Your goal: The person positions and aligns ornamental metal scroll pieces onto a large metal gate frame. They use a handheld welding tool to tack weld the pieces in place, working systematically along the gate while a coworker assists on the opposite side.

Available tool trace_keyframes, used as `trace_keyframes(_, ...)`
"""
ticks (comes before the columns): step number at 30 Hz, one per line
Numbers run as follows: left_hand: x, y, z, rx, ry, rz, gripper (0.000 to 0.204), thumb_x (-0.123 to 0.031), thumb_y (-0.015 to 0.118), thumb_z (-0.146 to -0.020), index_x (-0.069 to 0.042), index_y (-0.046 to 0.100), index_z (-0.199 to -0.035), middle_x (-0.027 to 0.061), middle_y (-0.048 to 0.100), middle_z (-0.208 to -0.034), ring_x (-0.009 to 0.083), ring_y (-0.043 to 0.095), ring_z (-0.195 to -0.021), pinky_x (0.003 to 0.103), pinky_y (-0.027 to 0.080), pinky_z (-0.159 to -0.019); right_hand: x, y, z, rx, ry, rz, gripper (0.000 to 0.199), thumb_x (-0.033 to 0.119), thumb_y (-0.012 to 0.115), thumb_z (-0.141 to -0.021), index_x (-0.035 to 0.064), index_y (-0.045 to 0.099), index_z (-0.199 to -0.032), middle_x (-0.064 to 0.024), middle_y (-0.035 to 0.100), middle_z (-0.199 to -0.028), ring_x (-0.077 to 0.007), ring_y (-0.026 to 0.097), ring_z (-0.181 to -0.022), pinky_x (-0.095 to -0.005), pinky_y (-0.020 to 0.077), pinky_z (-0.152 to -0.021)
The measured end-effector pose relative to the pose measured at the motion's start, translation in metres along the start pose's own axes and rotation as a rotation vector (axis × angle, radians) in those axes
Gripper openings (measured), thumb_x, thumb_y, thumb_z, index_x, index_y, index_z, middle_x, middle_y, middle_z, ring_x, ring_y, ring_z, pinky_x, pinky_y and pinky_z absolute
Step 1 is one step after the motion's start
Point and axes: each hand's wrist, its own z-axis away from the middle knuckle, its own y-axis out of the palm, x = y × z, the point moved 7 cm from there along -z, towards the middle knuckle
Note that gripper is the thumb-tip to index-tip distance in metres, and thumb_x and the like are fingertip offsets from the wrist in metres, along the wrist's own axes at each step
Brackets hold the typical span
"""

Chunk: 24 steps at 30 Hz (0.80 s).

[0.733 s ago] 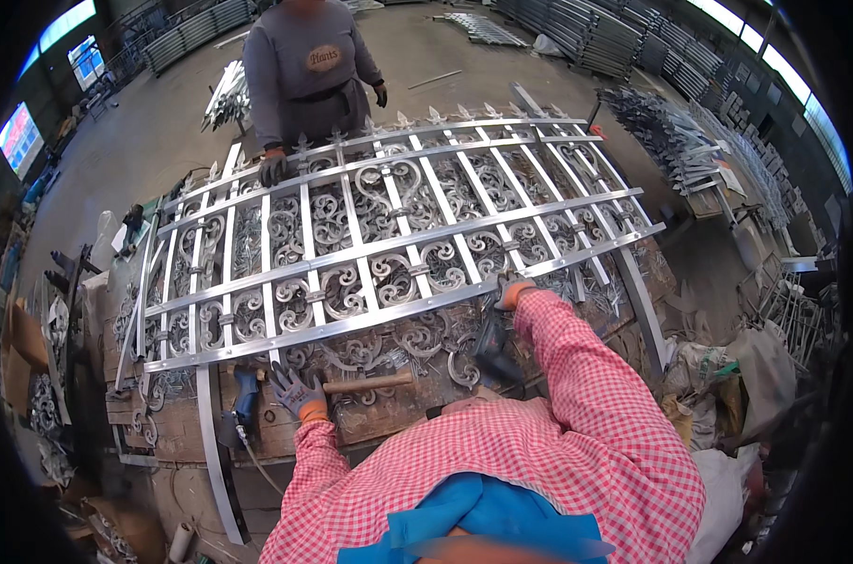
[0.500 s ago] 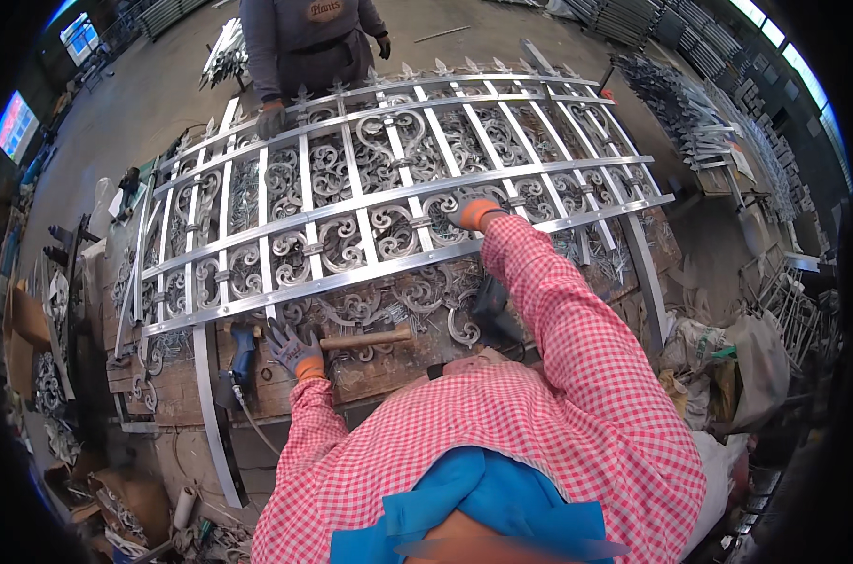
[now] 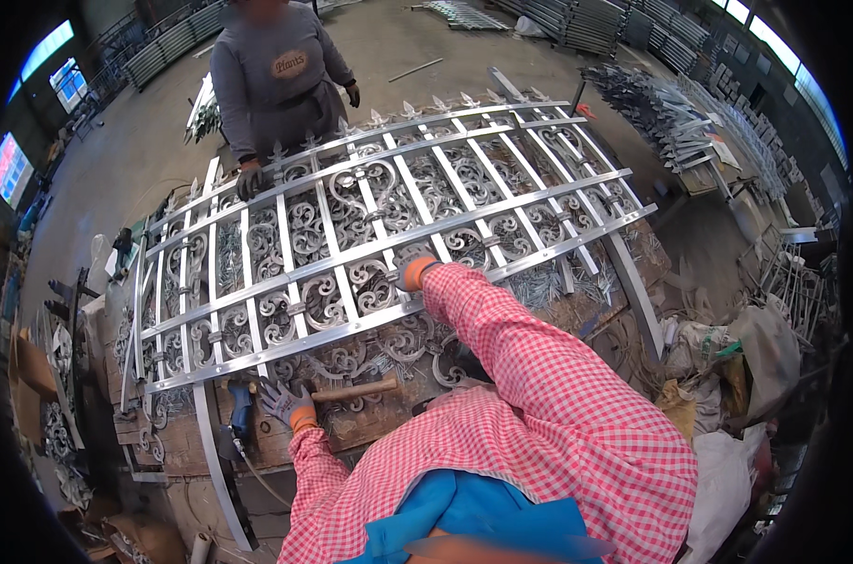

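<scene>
A silver metal fence panel [image 3: 351, 237], with upright bars, scrollwork and spear points along its far edge, lies across the wooden bench. My right hand [image 3: 413, 263], in a grey glove with an orange cuff, reaches over the near rail to the scrolls around the panel's middle; its fingers blend into the metal. Below the panel's near left edge, my gloved left hand [image 3: 285, 404] rests with fingers spread. Beside it lies a wooden handle [image 3: 356, 389], whose far end I cannot make out. A blue hand tool [image 3: 241, 410] with a hose lies left of that hand.
Across the panel stands a person in grey [image 3: 281, 70], one gloved hand [image 3: 251, 180] on its far left edge. Loose scroll pieces [image 3: 403, 340] lie on the bench [image 3: 177, 434]. Sacks [image 3: 727, 470] sit at the right, metal parts [image 3: 652, 117] on a table behind.
My right hand has moved left along the panel's scrollwork. My left hand stays beside the wooden handle. The view has shifted, showing more of the other person.
</scene>
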Motion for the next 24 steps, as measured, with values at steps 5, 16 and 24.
trace_keyframes(5,0.026,-0.003,0.017,0.043,-0.14,0.028,0.084,-0.052,0.068,-0.079,-0.009,0.041,-0.147,0.0135,0.008,-0.163,0.038,0.011,-0.148,0.053,0.015,-0.118,0.038,-0.005,0.078,-0.235,-0.048,-0.026,0.06,0.048,0.044,-0.095,0.0103,0.049,-0.141,-0.0153,0.042,-0.15,-0.031,0.037,-0.14,-0.0436,0.0234,-0.117)
trace_keyframes(16,0.0,0.016,0.013,0.063,-0.053,-0.015,0.073,-0.052,0.066,-0.081,-0.022,0.048,-0.145,0.0201,-0.004,-0.163,0.0458,0.002,-0.148,0.055,0.013,-0.118,-0.013,0.082,0.149,-0.459,-0.061,0.019,0.084,0.045,0.062,-0.083,0.0113,0.03,-0.152,-0.0166,0.026,-0.158,-0.0338,0.019,-0.147,-0.0503,0.0115,-0.12)
trace_keyframes(24,-0.002,0.011,0.014,0.086,-0.061,-0.13,0.07,-0.056,0.059,-0.084,-0.026,0.045,-0.147,0.0203,-0.005,-0.163,0.0456,-0.004,-0.148,0.055,0.007,-0.118,-0.008,0.077,0.145,-0.319,-0.041,0.043,0.093,0.048,0.066,-0.079,0.0106,0.024,-0.154,-0.0177,0.019,-0.16,-0.0356,0.013,-0.149,-0.0525,0.0086,-0.12)
